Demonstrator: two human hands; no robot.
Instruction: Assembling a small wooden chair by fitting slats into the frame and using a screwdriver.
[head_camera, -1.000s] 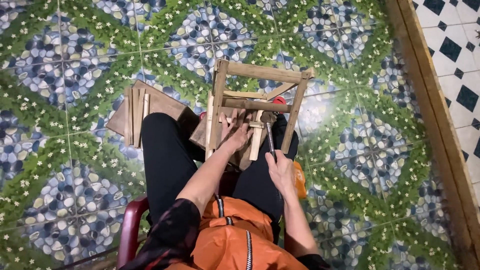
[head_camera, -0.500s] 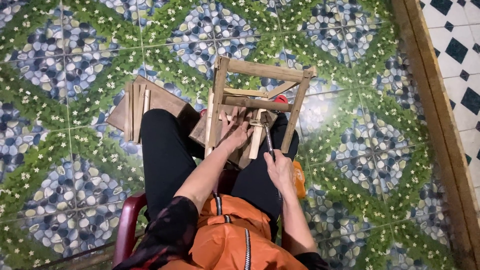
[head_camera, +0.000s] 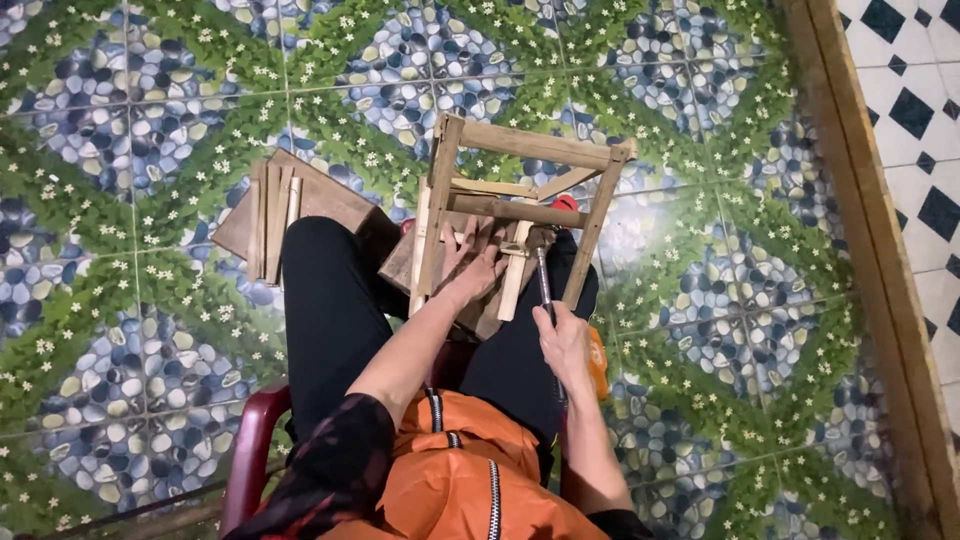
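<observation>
The small wooden frame (head_camera: 520, 215) stands largely assembled across the lap, left hand (head_camera: 478, 262) pressed open against its inner slats, right hand (head_camera: 562, 340) clenched round a hammer (head_camera: 542, 262), with loose slats (head_camera: 275, 215) unused on the floor

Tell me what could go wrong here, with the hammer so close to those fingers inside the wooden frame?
1. The left hand lies flat inside the wooden frame, right beside the hammer head, so a stray blow might hit the fingers.
2. The frame rests on the person's lap, not a bench, so it might shift when struck.
3. The right hand grips the handle low down, which may make aiming harder.
</observation>
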